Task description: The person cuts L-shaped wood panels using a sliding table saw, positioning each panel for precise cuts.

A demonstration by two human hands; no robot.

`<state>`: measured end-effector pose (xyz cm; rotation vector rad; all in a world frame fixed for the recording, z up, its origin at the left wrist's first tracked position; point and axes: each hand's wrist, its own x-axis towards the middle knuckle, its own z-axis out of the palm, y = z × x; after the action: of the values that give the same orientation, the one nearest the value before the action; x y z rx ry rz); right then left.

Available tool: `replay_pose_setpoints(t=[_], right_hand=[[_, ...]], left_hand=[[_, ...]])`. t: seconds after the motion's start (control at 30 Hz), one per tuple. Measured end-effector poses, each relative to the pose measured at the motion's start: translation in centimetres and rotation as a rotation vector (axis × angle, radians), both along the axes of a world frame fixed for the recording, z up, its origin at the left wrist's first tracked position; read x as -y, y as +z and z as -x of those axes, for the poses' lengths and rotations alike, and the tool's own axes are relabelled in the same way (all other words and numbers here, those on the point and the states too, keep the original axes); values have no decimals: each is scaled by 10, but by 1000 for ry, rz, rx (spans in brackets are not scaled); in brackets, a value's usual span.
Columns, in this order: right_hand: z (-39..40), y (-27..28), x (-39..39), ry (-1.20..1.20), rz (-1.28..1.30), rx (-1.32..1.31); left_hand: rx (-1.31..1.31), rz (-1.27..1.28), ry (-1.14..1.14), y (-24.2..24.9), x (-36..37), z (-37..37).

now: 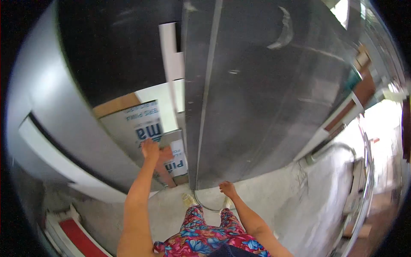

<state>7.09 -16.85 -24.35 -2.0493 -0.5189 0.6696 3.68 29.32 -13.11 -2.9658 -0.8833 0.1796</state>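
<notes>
My left hand [150, 148] is reached forward with its fingers curled at the lower part of a grey-white sheet panel [124, 122] with blue lettering. Where exactly the fingertips grip is hard to see. Close to that hand, a second sheet with blue print [178, 158] stands lower down, beside a narrow reddish-brown strip [165, 172]. My right hand [227, 188] hangs by the bottom edge of a large dark panel [265, 103], its fingers loosely apart and nothing visible in them.
A smooth grey panel [55, 81] curves along the left side. Below it lies a white-framed piece with a red band [79, 237]. A cable [207, 208] crosses the concrete floor [274, 188] by my feet. Metal rails [364, 197] and stacked boards [355, 103] stand at the right.
</notes>
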Motion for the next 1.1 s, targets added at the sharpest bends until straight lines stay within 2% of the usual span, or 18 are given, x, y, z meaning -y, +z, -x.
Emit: replay_pose_setpoints(t=[0.03, 0.07, 0.1, 0.13, 0.17, 0.2, 0.23, 0.27, 0.37, 0.47, 0.6, 0.67, 0.77, 0.87, 0.9, 1.0, 1.03, 1.1], right_hand=[[-2, -19, 5, 94, 27, 138], [-3, -9, 2, 220, 206, 268], [-3, 1, -1, 347, 370, 409], [-3, 35, -9, 513, 594, 558], [-3, 40, -8, 431, 618, 433], [-4, 42, -2, 352, 635, 315], [-5, 26, 10, 338, 577, 355], [-6, 7, 25, 332, 520, 402], [-3, 50, 34, 214, 644, 212], [-2, 68, 70, 20, 548, 124], [-8, 60, 139, -58, 515, 91], [-18, -1, 185, -35, 536, 90], [-35, -48, 252, -158, 411, 69], [-61, -13, 325, -322, 451, -28], [-69, 14, 354, -350, 470, -39], [-101, 50, 451, -373, 435, -185], [-117, -28, 486, -404, 411, -134], [-118, 15, 548, -775, 173, -291]], left_hand=[[4, -23, -76, -9, 6, 5], [-79, 58, -179, 12, 25, 13], [-168, 196, -196, 11, 36, 21], [-120, 225, -253, 5, 53, 37], [-75, 253, -311, 0, 71, 54], [-93, 285, -374, 27, 98, 63], [-15, 329, -464, 40, 115, 75], [-68, 344, -485, 44, 133, 81], [-209, 387, -537, 63, 165, 99], [-303, 396, -592, 95, 180, 90], [-364, 418, -654, 226, 231, 23], [-379, 365, -711, 295, 283, -9], [-247, 284, -885, 349, 359, -48], [-406, 305, -925, 409, 463, -97], [-400, 361, -958, 424, 499, -110], [-269, 411, -1199, 444, 598, -147], [-254, 387, -1301, 445, 624, -161], [-214, 332, -1492, 443, 673, -188]])
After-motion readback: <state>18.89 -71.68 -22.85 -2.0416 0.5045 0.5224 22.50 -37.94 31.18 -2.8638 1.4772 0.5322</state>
